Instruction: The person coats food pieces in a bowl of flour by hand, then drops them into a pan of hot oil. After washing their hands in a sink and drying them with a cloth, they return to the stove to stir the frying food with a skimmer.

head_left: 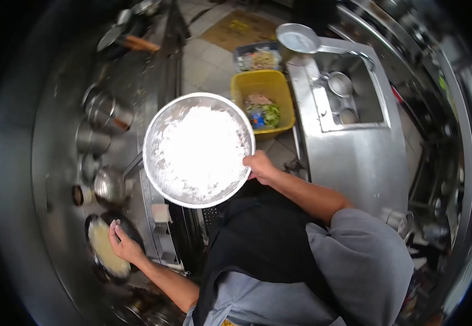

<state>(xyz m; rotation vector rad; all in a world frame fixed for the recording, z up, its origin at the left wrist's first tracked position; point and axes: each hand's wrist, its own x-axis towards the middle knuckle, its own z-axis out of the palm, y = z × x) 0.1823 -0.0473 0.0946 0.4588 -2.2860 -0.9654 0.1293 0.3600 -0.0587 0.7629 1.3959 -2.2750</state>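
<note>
A large metal bowl with white powder spread over its inside is held up in front of the body. My right hand grips its rim at the right side. Lower left, my left hand is over a dark pan that holds pale yellowish liquid or batter. The fingertips of that hand are drawn together and look whitish; whether anything is between them is too small to make out.
A yellow bin with scraps stands beyond the bowl, before a grey bin. At right is a steel counter with a sink. Metal pots line the left side, near a dented round pot.
</note>
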